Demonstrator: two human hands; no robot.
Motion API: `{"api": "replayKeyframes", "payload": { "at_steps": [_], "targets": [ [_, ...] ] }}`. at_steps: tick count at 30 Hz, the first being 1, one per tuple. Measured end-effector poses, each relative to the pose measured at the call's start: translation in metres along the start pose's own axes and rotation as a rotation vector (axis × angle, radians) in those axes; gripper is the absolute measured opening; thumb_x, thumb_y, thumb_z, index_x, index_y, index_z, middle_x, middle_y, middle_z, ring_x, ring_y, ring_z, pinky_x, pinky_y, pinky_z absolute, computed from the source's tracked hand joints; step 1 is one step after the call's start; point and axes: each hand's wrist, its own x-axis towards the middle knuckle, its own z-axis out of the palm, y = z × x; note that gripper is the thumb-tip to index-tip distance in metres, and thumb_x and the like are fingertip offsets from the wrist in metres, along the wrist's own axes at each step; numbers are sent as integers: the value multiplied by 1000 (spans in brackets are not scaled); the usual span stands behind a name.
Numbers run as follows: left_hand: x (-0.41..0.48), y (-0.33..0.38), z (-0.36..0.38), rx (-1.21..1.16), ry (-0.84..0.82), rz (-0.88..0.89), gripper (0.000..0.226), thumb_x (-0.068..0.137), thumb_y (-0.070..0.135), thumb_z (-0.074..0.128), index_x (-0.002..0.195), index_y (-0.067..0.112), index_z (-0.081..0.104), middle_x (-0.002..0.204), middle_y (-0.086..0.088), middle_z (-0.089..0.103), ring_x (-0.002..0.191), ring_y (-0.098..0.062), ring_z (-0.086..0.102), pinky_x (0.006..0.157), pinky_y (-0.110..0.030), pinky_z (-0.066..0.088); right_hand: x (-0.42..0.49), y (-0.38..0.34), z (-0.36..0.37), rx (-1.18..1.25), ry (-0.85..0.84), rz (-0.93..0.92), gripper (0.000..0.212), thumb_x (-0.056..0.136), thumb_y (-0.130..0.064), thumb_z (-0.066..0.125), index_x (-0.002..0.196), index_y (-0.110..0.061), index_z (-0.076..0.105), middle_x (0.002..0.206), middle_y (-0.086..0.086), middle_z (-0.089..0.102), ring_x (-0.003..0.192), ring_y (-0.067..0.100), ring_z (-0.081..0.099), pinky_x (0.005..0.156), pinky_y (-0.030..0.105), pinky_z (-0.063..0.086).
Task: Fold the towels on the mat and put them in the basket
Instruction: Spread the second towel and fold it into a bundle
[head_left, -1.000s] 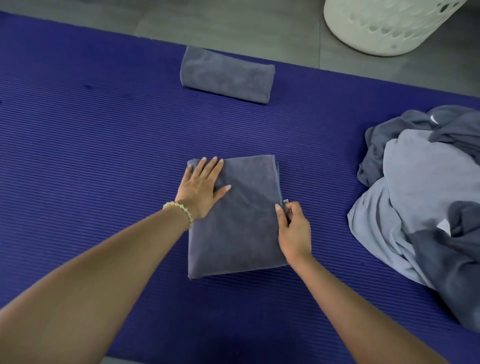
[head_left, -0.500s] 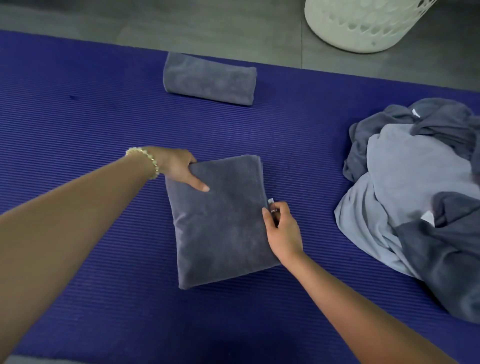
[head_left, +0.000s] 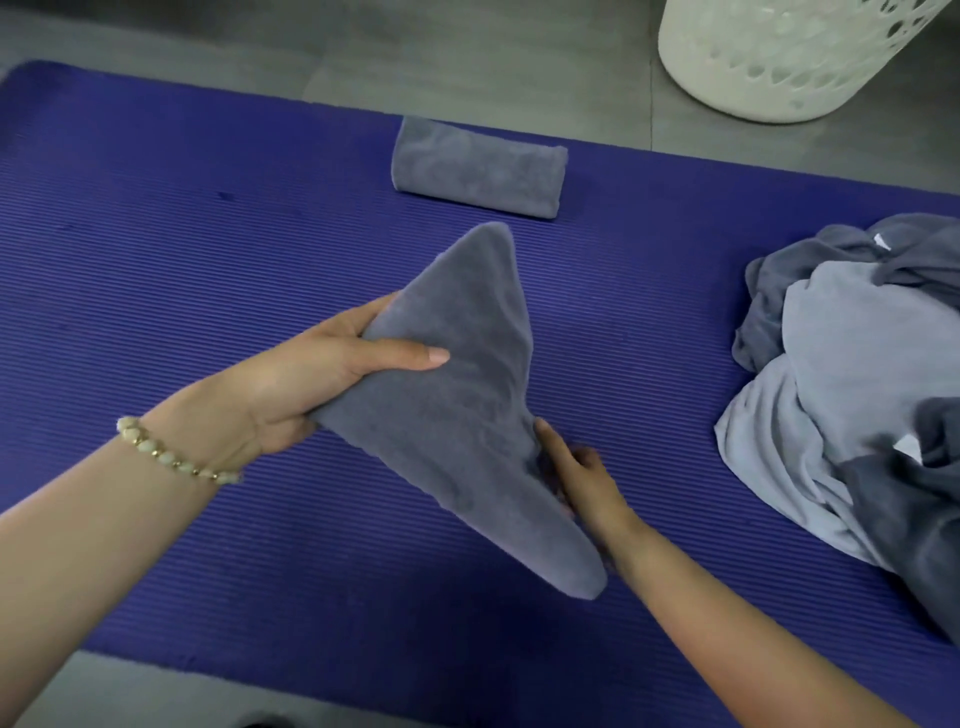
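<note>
Hanging tilted over the purple mat (head_left: 156, 270), a folded dark grey towel (head_left: 457, 415) is gripped at its left edge by the left hand (head_left: 311, 384), the thumb laid across the top and the fingers curled beneath. Its right edge is met by the right hand (head_left: 579, 467), whose fingers are largely hidden behind the cloth — whether a pinch is made there cannot be told. A beaded bracelet (head_left: 171, 457) is worn on the left wrist. One smaller folded towel (head_left: 478, 171) is laid near the mat's far edge, well apart from the white perforated basket (head_left: 779, 62) on the grey floor beyond. To the right, a crumpled heap of grey towels (head_left: 857, 374) is left unfolded. The task is judged to be at an early stage — two towels folded, neither yet put in the basket, the heap to be worked through.
</note>
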Motion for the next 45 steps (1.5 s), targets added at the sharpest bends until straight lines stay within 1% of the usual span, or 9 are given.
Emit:
{"api": "replayKeyframes", "payload": {
  "at_steps": [4, 9, 15, 18, 22, 30, 35, 41, 45],
  "targets": [
    [-16, -6, -17, -113, 68, 170, 50, 74, 20, 73, 121, 31, 59, 112, 3, 71, 101, -20, 69, 78, -29, 58, -17, -20, 12, 406, -513, 209, 51, 94, -50, 45, 124, -13, 63, 118, 11, 68, 108, 26, 66, 95, 39, 52],
    [-18, -27, -48, 75, 266, 422, 73, 80, 19, 64, 143, 40, 32, 131, 20, 55, 113, 2, 58, 84, -14, 51, -2, -50, 14, 389, -260, -173, 35, 93, -27, 56, 124, -11, 58, 114, 10, 70, 103, 20, 68, 79, 23, 57],
    [27, -130, -70, 314, 459, 79, 96, 85, 35, 65, 153, 25, -2, 148, 7, 42, 112, -9, 60, 101, -29, 44, 44, -29, 4, -165, 179, -333, 47, 92, -29, 61, 136, -25, 44, 121, -5, 62, 105, 11, 62, 92, 29, 50],
    [34, -173, -57, 795, 498, 193, 85, 87, 61, 48, 153, 21, 13, 157, 6, 16, 144, -13, 20, 116, -25, 14, 53, 2, 4, -506, 334, -522, 53, 94, -27, 58, 143, -21, 38, 142, -4, 44, 125, 10, 47, 99, 25, 41],
    [48, -203, -32, 1346, 238, 412, 79, 85, 69, 32, 152, 30, 16, 158, -1, 19, 146, -23, 15, 121, -40, 6, 47, 23, 15, -1061, 50, -931, 59, 95, -49, 42, 148, -26, 32, 156, -10, 22, 144, 6, 16, 117, 26, 13],
    [79, -192, -20, 1447, 293, 239, 82, 77, 63, 50, 146, 27, 24, 149, -5, 41, 135, -31, 42, 104, -57, 32, 79, 22, 22, -1548, -107, -870, 80, 85, -73, 18, 149, -36, -13, 160, -11, -14, 146, 6, -13, 121, 36, -6],
    [85, -184, -20, 1483, 303, 270, 73, 88, 49, 55, 150, 26, 25, 155, -5, 30, 142, -32, 30, 110, -55, 28, 82, 21, 22, -1504, -69, -897, 79, 88, -64, 34, 152, -31, 0, 160, -9, -4, 146, 8, -8, 118, 34, -7],
    [76, -147, -24, 1411, 160, 202, 55, 99, 46, 37, 150, 31, 25, 156, 6, 29, 144, -19, 25, 114, -32, 23, 69, -5, 16, -1280, -116, -759, 56, 95, -39, 52, 147, -29, 34, 155, -13, 27, 144, 5, 21, 114, 28, 25],
    [52, -113, -36, 1077, -35, 118, 36, 92, 55, 46, 106, 28, 66, 99, 10, 68, 92, -7, 62, 89, -27, 49, 53, -36, 10, -1023, -316, -519, 26, 89, -40, 63, 91, -15, 70, 77, -9, 65, 69, 5, 57, 67, 27, 47]
  ]
}}
